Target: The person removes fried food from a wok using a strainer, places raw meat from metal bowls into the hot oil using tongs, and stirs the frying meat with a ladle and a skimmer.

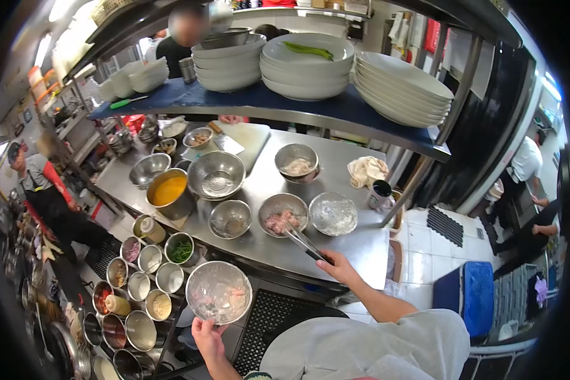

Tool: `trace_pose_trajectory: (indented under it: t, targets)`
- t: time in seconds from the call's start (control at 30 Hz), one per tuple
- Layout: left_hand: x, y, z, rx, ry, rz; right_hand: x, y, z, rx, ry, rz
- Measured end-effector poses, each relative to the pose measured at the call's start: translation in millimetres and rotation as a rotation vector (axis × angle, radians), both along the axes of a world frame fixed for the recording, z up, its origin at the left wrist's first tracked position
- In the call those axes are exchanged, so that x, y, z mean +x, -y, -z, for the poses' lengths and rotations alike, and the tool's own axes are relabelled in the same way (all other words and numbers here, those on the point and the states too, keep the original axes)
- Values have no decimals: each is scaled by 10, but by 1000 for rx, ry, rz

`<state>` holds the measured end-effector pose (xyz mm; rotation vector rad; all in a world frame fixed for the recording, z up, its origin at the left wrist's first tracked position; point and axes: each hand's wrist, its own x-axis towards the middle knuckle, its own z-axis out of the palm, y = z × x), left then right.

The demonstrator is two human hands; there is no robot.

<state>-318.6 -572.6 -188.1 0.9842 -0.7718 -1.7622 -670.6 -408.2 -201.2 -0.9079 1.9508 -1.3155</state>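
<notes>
My left hand (209,339) grips the near rim of a metal bowl (202,278), tilted toward me, its inside smeared with pale residue and small pink bits. In my right hand (339,268) is a pair of tongs (307,244). The tips of the tongs reach into a metal bowl of pinkish raw meat (278,221) on the steel counter. Touching that bowl on its right stands a bowl of white powder (333,215). Left of it is a bowl (229,219) with a little residue at the bottom. Behind sits another bowl with pale contents (297,166).
Over the counter (367,253) runs a shelf with stacked white plates (307,66). A pot of orange liquid (168,190), a cloth (367,171) and a dark cup (379,194) stand around. Several ingredient containers (139,285) fill the lower left. Co-workers stand left (47,190) and right (519,171).
</notes>
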Motion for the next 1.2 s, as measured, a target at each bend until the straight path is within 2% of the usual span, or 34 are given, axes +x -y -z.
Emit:
trace_pose_trajectory:
  t: [0.13, 0.27, 0.43, 0.57, 0.67, 0.77, 0.83, 0.9, 0.97, 1.03, 1.1, 1.2]
  targets:
    - [-90, 128, 136, 26, -14, 80, 28, -158, 275, 7, 92, 127]
    - [-139, 195, 342, 93, -11, 78, 158, -240, 219, 123, 213, 183]
    - [-99, 159, 910, 208, 0, 63, 164, -293, 340, 165, 300, 94]
    - [-198, 0, 1095, 332, 78, -136, 129, -191, 450, 55, 294, 38]
    - [-120, -145, 1272, 352, 162, -79, 56, -207, 654, -32, 323, 67]
    - [-144, -223, 1154, 407, 189, -68, 40, -177, 587, -9, 229, -5]
    - [-153, -262, 1173, 356, 222, -75, -19, -223, 659, -21, 188, -16]
    - [-221, -265, 1158, 384, 100, -155, -75, -236, 700, -36, 241, -2]
    - [-201, -260, 1157, 348, 142, -119, -68, -205, 716, -46, 247, 4]
    - [-245, -237, 1052, 284, 121, -156, -109, -236, 772, -45, 244, -40]
    - [-333, -187, 668, 244, 98, -175, -102, -233, 764, -119, 273, -31]
    - [-283, -160, 585, 183, 125, -157, -135, -247, 806, -147, 258, -34]
